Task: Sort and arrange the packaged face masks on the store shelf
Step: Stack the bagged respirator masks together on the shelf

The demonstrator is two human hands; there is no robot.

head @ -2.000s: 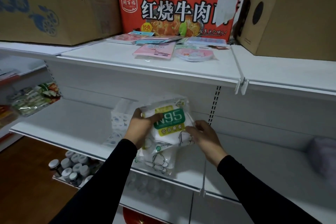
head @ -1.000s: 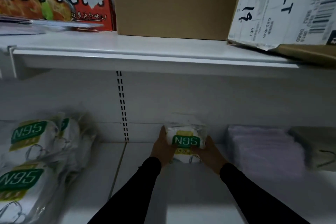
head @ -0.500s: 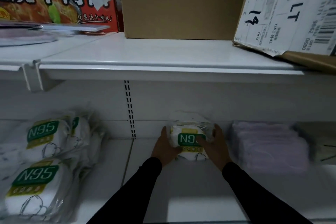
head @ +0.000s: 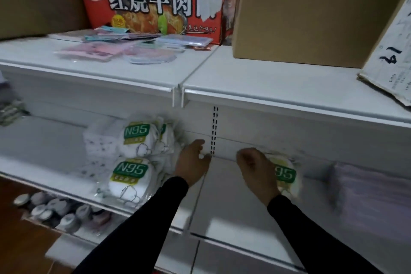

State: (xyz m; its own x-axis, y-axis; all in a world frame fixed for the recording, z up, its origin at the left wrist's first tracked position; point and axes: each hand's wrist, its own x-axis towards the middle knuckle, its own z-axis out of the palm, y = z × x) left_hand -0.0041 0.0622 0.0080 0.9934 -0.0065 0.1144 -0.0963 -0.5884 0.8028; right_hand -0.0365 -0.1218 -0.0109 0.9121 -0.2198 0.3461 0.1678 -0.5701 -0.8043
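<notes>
A white N95 mask pack (head: pixel 287 173) with a green label lies on the middle shelf (head: pixel 222 198), near the back wall. My right hand (head: pixel 255 169) covers the pack's left part; its fingers are blurred, so the grip is unclear. My left hand (head: pixel 193 162) hovers over the shelf left of it, fingers loosely curled, holding nothing. Further left sits a pile of N95 packs (head: pixel 130 172), with more N95 packs (head: pixel 136 134) behind. Patterned white mask packs (head: pixel 97 147) lean beside them.
A stack of lilac mask packs (head: pixel 373 198) lies at the right of the shelf. Flat pink and blue mask packs (head: pixel 93 50) lie on the upper shelf before a red carton (head: pixel 155 4) and a cardboard box (head: pixel 300 18). Small jars (head: pixel 51 209) stand below.
My left hand has let go of the N95 pack and moved left, towards the pile. The pack now lies on the shelf by my right hand. The view has swung left.
</notes>
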